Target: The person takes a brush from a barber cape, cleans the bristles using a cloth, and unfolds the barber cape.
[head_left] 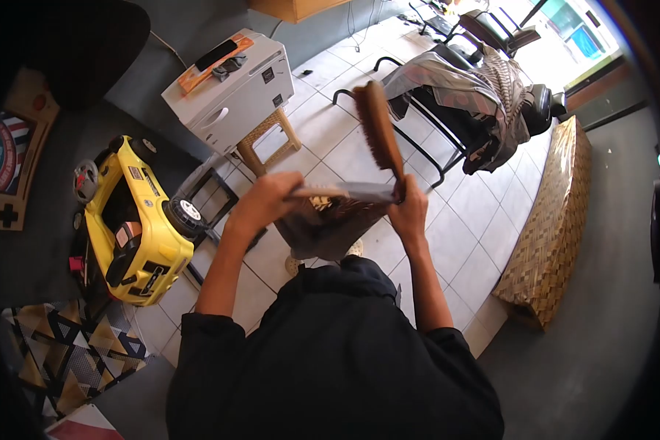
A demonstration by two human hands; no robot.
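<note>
A dark, greyish cloth (330, 227) hangs in front of the body, spread between the two hands. My left hand (260, 202) is closed on its left edge, where a pale strip runs along the top. My right hand (409, 209) grips the cloth's right corner together with the handle of a brown wooden brush (378, 128). The brush stands up above the hand, its bristles facing left. Light shoes (293, 264) show below the cloth.
At the left are a yellow toy car (150, 242) and a white cabinet (231, 95) with a wicker stool (275, 143) beside it. A black chair (455, 110) draped with cloths stands upper right, and a long woven box (554, 220) lies at the right.
</note>
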